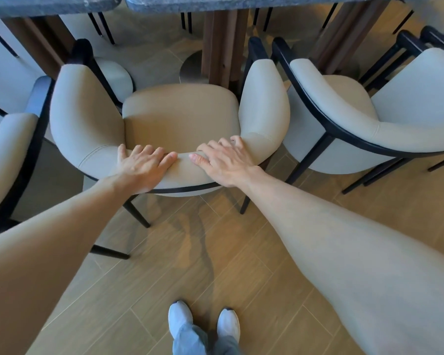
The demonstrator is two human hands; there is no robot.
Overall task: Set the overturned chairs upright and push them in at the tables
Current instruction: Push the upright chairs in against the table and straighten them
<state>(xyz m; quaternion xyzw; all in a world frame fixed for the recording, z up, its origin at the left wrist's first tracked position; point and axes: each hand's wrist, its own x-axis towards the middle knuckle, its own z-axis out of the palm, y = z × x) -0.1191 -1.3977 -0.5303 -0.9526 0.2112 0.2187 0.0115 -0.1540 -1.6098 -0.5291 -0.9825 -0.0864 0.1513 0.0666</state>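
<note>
- while both palms lay on the curved backrest, the middle chair [180,116] stood upright on the wood-plank floor [215,252], its seat facing the table [241,1] straight ahead of the person.
- left hand [141,167] rested flat on the top of the backrest, left of centre, fingers spread and draped over the padded rim rather than curled tight around it.
- right hand [226,162] lay on the same rim just right of centre, fingers bent a little over the front edge; the two thumbs nearly met in the middle.
- the front of the seat sat close to the table's pedestal [221,47], and the seat did not look fully under the tabletop, so the pushing-in seemed unfinished.
- the line that mattered ran from the person's shoes [203,321] through the backrest to the pedestal: the chair lay directly ahead, both hands about equally near, so an even push from both should send it straight.
- a right neighbour chair [369,119] stood just beside, its arm close to the middle chair's; a left neighbour chair [8,149] sat near too, so a skewed push risked a bump.
</note>
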